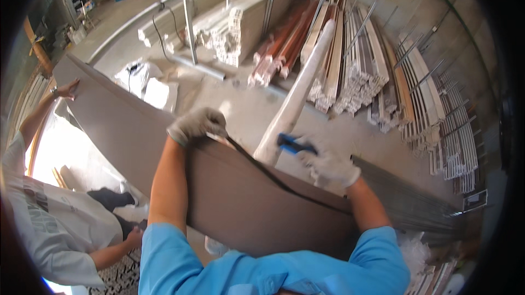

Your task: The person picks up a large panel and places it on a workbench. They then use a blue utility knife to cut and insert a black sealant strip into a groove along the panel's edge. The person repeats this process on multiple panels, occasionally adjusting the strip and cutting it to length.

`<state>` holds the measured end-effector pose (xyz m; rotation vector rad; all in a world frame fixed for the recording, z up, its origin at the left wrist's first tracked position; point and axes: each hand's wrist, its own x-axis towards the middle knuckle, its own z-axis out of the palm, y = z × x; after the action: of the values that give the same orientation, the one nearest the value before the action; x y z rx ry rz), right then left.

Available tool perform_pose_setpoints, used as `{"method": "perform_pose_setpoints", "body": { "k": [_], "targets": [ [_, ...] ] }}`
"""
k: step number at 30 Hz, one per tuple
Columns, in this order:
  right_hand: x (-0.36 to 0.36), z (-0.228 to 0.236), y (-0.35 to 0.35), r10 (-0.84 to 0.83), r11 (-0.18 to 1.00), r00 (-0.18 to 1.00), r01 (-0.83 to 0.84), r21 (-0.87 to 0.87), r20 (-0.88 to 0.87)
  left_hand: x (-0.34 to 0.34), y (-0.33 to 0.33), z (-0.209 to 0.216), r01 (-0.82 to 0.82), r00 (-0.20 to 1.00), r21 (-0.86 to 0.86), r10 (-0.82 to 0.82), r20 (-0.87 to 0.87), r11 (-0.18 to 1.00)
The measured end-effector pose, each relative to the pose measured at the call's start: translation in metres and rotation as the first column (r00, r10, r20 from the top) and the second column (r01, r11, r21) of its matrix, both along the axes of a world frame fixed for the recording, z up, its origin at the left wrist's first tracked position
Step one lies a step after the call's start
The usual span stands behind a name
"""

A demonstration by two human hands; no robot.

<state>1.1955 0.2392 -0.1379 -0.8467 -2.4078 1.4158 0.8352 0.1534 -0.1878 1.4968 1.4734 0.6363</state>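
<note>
Head view: gloved left hand [197,124] pinches a thin black rubber strip [273,177] at the top edge of the large upright brown board [246,207]; gloved right hand [328,165] grips a blue-handled tool [292,144] at 1 o'clock. Strip appears seated along the span between the hands; the board edge toward 10 o'clock, steadied by a co-worker's hand [68,90], remains bare.

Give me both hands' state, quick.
Left hand: closed, gripping the brown panel top edge at the black strip.
Right hand: closed on a blue-handled tool.
</note>
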Motion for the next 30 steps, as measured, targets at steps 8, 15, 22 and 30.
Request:
{"method": "perform_pose_setpoints", "body": {
  "k": [8,15,22,30],
  "targets": [
    [0.096,-0.008,-0.017,-0.146,0.911,0.980,0.079,0.406,0.138,-0.036,-0.022,0.003,-0.135,0.986,0.040,0.130,0.103,0.990],
    [0.127,-0.008,-0.029,0.034,0.846,0.976,-0.143,0.513,0.216,-0.033,-0.023,0.013,-0.145,0.989,-0.051,0.145,-0.006,0.988],
    [0.110,-0.009,-0.029,0.181,0.760,0.965,-0.259,0.596,0.189,-0.032,-0.018,0.010,-0.094,0.994,-0.078,0.098,0.052,0.993],
    [0.056,-0.011,-0.023,0.272,0.704,0.942,-0.333,0.627,0.195,-0.033,-0.011,-0.001,-0.048,0.997,-0.036,0.050,0.060,0.998]
  ]
}}
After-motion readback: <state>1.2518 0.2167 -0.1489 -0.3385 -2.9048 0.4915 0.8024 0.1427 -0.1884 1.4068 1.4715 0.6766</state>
